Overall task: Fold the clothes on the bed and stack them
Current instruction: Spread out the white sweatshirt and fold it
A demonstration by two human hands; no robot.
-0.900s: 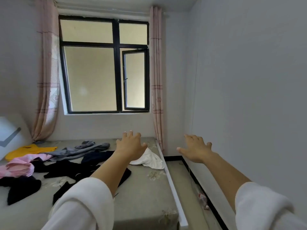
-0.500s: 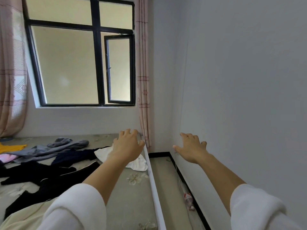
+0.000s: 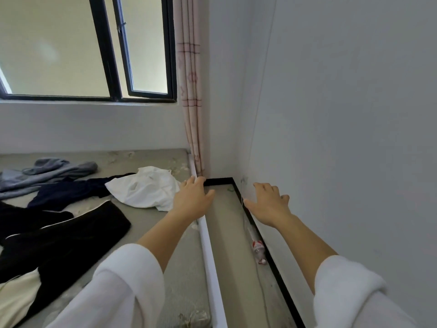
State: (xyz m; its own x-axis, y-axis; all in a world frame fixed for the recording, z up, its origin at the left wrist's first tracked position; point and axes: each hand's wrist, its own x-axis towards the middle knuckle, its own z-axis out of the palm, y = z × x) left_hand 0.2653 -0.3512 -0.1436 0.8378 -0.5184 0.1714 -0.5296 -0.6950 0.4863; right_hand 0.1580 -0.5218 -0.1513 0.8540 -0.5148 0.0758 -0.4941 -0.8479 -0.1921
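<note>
Two bare grips reach forward, spread and holding nothing: left grip (image 3: 192, 201) over the bed (image 3: 184, 268) edge, right grip (image 3: 269, 204) near the wall (image 3: 354, 138). Unfolded clothes lie on the bed: white garment (image 3: 144, 188) just beside the left grip, black trousers (image 3: 71, 235), navy garment (image 3: 68, 190) and grey garment (image 3: 47, 171) farther left. A bottle (image 3: 257, 248) lies on the floor between bed and wall.

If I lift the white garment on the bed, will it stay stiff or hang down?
Probably floppy: the white garment lies crumpled in soft folds on the bed. It looks thin, so it is likely light. Gripped at one edge, it would likely drape.
</note>
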